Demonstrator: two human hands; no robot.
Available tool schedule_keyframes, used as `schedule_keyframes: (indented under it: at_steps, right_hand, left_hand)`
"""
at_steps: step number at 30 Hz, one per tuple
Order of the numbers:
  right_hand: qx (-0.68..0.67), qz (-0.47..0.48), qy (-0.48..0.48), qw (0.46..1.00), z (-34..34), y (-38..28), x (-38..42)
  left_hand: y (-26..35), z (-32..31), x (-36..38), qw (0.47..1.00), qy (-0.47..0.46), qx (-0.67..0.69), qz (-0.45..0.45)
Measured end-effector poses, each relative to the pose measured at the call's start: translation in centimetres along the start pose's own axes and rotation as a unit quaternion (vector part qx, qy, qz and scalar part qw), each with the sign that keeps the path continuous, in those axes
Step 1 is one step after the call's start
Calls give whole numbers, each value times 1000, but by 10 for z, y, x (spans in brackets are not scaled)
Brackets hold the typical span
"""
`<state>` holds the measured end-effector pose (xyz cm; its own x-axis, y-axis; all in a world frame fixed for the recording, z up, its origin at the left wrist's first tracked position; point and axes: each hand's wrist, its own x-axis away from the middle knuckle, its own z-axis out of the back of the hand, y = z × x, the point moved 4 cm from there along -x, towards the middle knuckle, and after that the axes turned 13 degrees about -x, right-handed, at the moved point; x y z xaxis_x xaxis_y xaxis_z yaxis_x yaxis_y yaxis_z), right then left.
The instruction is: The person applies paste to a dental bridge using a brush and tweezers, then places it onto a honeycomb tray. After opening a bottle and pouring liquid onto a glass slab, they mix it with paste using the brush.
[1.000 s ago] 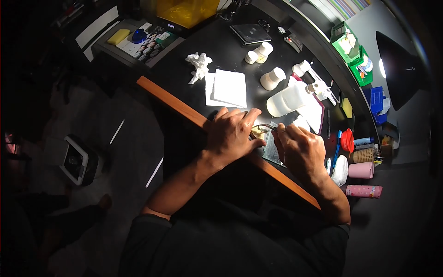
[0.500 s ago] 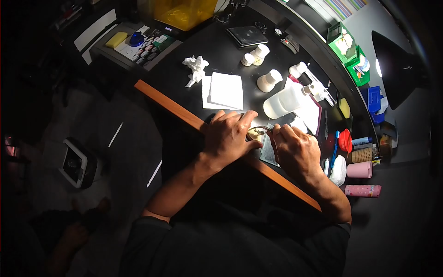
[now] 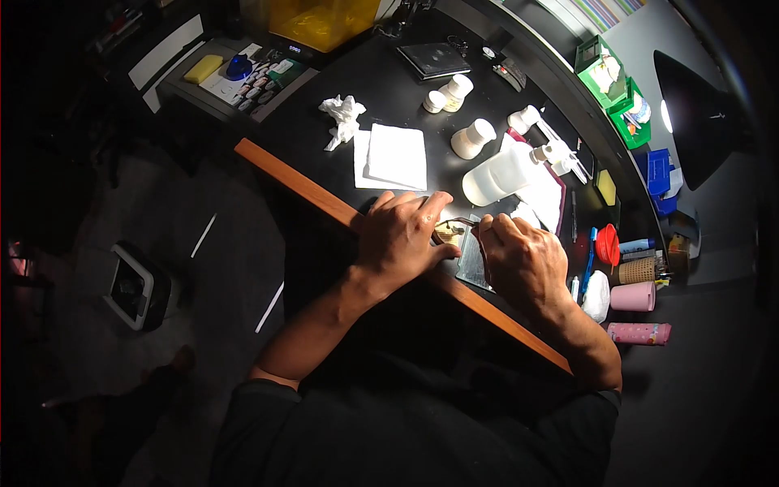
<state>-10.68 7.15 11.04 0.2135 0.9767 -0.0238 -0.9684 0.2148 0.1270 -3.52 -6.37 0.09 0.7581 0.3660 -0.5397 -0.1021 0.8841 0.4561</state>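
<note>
At the desk's wooden front edge, my left hand point(image 3: 399, 238) holds a small yellowish piece point(image 3: 449, 233) between thumb and fingers. My right hand point(image 3: 523, 258) is closed around a thin dark tool point(image 3: 465, 221) whose tip reaches over to that piece. Most of the tool is hidden by my fingers. Between the hands, a clear flat plate point(image 3: 473, 258) lies on the desk. Just beyond them lies a translucent white bottle point(image 3: 493, 180) with a pump top. Folded white paper point(image 3: 397, 157) lies to the left of it.
Beyond the hands stand white bottles point(image 3: 473, 139) and a crumpled tissue point(image 3: 342, 120). A black case point(image 3: 434, 60) lies farther back. On the right are a red lid point(image 3: 607, 245), a pink cup point(image 3: 633, 297) and green bins point(image 3: 601, 71). Part of another person shows at lower left.
My right hand has shifted very slightly to the right, while the left hand keeps its hold. At lower left, the other person's leg and foot have moved, and their hand no longer shows.
</note>
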Motion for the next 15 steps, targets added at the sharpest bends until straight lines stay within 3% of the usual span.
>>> schedule_keyframes:
  at_steps: [12,15]
  right_hand:
    - [18,8,26,999,-7,3,1]
    - [-30,-29,54,998,-15,9,1]
  left_hand:
    - [0,3,-1,1000,0,7,3]
    - [4,8,-2,999,-12,42,13]
